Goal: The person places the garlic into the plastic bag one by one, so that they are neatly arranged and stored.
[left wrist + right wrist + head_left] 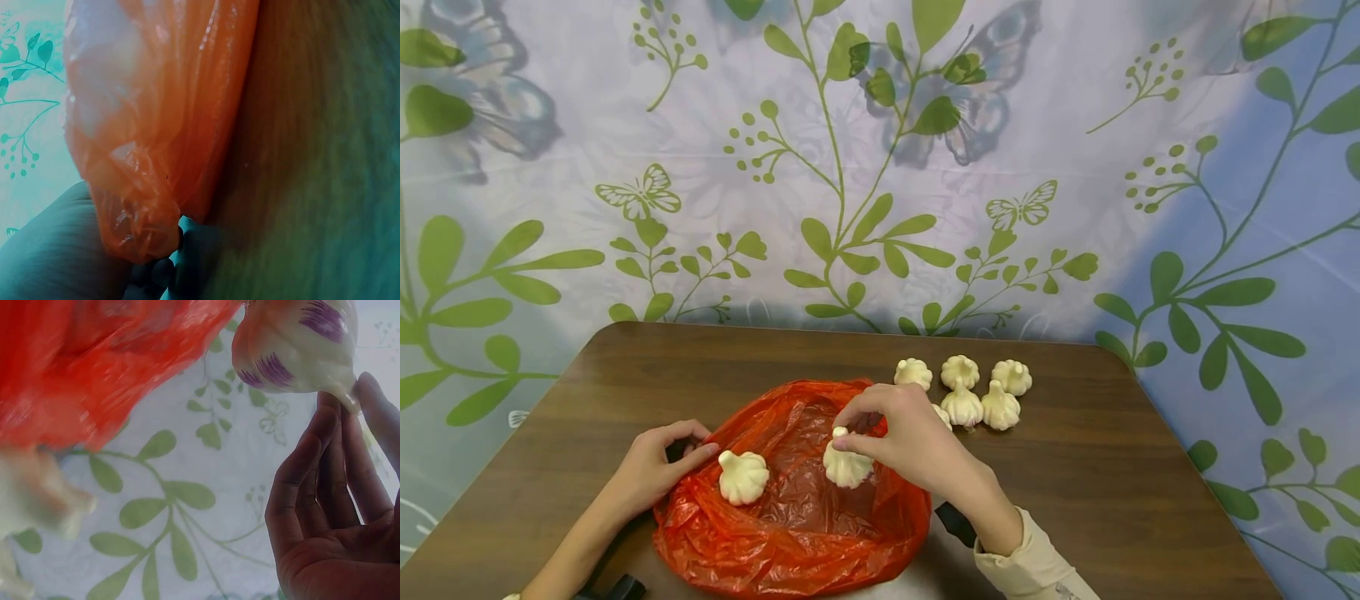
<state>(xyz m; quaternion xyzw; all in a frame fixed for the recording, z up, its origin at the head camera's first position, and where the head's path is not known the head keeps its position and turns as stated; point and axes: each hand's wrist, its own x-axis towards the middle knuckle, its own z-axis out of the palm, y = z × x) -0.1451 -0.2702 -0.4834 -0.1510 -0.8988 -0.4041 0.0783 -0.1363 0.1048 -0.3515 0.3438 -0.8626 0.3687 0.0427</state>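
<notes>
A red plastic bag (790,562) lies spread with its mouth open on the table. My left hand (651,471) grips the left edge of the bag, whose bunched film (150,137) fills the left wrist view. Over the bag's opening, my right hand (921,442) pinches a garlic bulb (847,468) by its stem. Purple streaks show on that bulb (294,347) in the right wrist view. Another garlic bulb (743,478) rests on the left part of the bag, close to my left thumb.
Several pale garlic bulbs (962,406) stand grouped on the brown wooden table (1097,467), behind and right of the bag. My right hand partly covers one bulb (943,417). A patterned cloth (850,167) with leaves and butterflies hangs behind the table.
</notes>
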